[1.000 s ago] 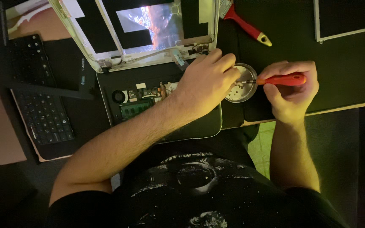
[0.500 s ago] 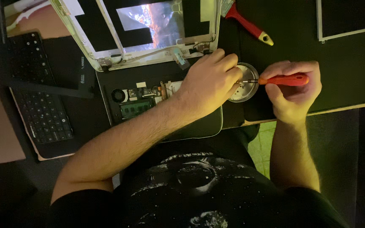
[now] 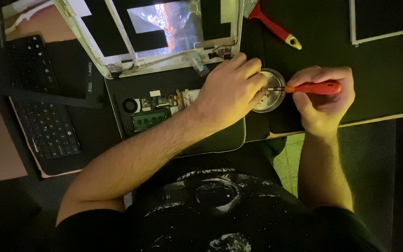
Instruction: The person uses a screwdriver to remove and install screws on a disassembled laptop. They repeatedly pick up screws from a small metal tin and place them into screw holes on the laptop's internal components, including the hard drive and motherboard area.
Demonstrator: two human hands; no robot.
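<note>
My right hand (image 3: 323, 100) grips a red-handled screwdriver (image 3: 314, 87), held level with its metal tip pointing left. My left hand (image 3: 232, 91) reaches across an opened laptop base (image 3: 164, 109), fingers pinched at the screwdriver's tip over a small round metal dish (image 3: 270, 95). What the fingers pinch is too small to see. The laptop's insides show a fan and a green board. Its stripped screen frame (image 3: 131, 37) stands tilted behind the base.
A detached black keyboard (image 3: 43, 116) lies at the left. A red-handled tool (image 3: 274, 28) rests at the back, and a flat panel with a white rim (image 3: 385, 18) lies at the far right. The desk's front edge (image 3: 388, 119) runs under my right wrist.
Both hands stay at the round dish. The screwdriver and my right hand have shifted only slightly; my left fingers remain at its tip.
</note>
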